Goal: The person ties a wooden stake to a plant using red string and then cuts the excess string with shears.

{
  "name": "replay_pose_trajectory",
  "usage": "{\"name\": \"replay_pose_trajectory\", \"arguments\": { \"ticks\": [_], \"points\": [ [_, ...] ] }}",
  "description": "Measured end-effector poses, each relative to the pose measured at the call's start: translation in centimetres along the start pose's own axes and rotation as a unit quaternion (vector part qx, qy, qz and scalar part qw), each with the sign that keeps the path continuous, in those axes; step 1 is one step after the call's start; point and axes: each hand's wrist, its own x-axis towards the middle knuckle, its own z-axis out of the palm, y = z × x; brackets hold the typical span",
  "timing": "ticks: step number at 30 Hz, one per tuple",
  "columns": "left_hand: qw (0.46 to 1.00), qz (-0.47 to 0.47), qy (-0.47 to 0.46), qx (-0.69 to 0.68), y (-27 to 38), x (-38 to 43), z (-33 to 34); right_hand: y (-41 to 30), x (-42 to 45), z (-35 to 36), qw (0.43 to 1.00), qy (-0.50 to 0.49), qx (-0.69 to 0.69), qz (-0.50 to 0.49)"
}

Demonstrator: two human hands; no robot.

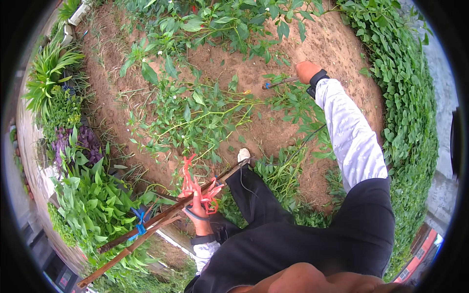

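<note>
My left hand [199, 217] is low in front of my body, closed around long wooden stakes [161, 216]. A bunch of pink-red plastic ties [188, 179] is bundled at the same grip. A dark loop [194, 214] crosses the fingers; what it belongs to is unclear. Blue ties [140, 226] bind the stakes near their lower left ends. Reaching far out to the right, my right hand [307, 72] grips the end of a short wooden stick [280, 82] with a blue tie at its other end. Beneath it stand leafy pepper plants [293, 100].
Flowering pepper plants [198, 110] lean across the brown soil [234, 66]. My white shoe [243, 155] is among the stems, and a thin dark cord [293, 159] runs past it. Dense vines [410, 110] border the right. Leafy plants [91, 201] and purple foliage [78, 144] edge the left.
</note>
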Motion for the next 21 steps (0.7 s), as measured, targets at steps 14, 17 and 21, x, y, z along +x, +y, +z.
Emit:
{"name": "replay_pose_trajectory", "arguments": {
  "ticks": [14, 17, 21],
  "points": [
    [1.0, -0.003, 0.009, 0.002, 1.2, 0.2, 2.2, -4.1, -0.6, 0.0, 0.999, 0.047, 0.009, -0.015],
    [0.999, 0.042, -0.025, -0.011, 2.0, -0.1, 1.9, -2.3, -0.5, 1.8, 0.998, 0.049, 0.014, -0.035],
    [0.999, 0.035, -0.001, -0.012, 2.1, 0.0, 0.0, 0.5, -0.9, 4.5, 0.996, 0.043, -0.047, -0.06]
  ]
}}
